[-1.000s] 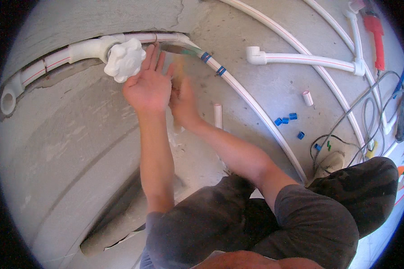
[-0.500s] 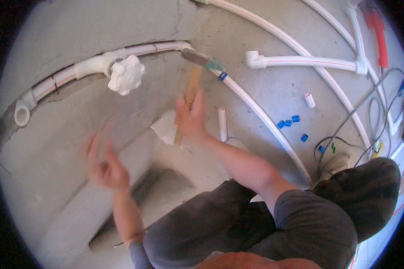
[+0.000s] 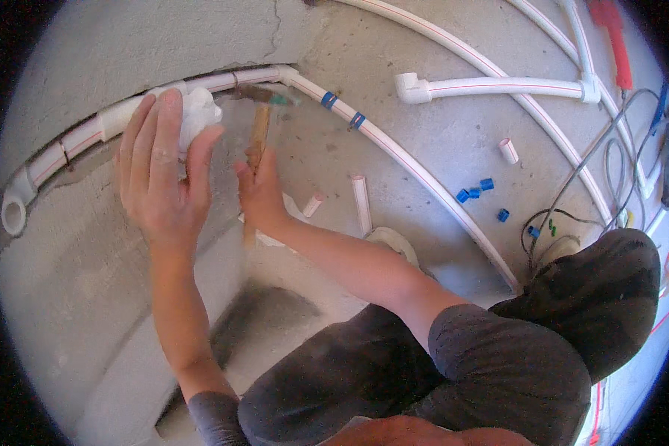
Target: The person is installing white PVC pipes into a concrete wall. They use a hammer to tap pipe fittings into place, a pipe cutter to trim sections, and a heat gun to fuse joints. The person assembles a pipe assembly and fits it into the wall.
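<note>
My left hand reaches up to the white lobed valve knob, its long fingers stretched along the knob's left side and its thumb apart at the lower right. Whether the fingers press on the knob I cannot tell. The valve sits on a white pipe with red stripes, set in a wall groove. My right hand is closed round the wooden handle of a hammer. Its head, blurred and partly greenish, is just right of the knob, below the pipe. Two blue clips hold the pipe running down along the floor.
Other white pipes with elbows lie on the floor to the right. Short pipe offcuts and several small blue clips lie scattered nearby. A red-handled tool with a grey cable is at the far right.
My left hand has risen from the lower left to the valve knob. My right hand has carried the hammer leftward, away from the blue clips, both of which now show.
</note>
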Demonstrator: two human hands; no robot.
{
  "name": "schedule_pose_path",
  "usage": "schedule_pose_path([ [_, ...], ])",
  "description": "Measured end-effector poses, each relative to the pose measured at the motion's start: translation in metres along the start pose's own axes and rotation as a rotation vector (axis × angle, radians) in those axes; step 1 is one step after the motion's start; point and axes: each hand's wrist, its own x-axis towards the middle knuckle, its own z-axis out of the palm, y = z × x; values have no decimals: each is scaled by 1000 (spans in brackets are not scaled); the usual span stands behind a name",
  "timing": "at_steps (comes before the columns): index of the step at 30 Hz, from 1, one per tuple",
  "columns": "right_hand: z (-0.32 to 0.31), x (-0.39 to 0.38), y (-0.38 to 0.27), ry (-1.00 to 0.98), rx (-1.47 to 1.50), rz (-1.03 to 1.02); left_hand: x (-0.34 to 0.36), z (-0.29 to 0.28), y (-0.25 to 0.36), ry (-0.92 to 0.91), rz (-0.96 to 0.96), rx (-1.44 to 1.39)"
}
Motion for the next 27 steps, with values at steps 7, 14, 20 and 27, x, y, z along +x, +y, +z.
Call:
schedule_pose_path([
  [7,17,1,20,42,-88,-116,5,3,-1,21,30,-68],
  [14,-54,-7,-37,8,-23,34,6,-1,-7,-5,57,-44],
  [20,-40,2,-41,-29,506,123,6,4,-14,27,101,-83],
  [27,-14,-9,-28,-135,467,193,4,5,-15,4,89,-58],
])
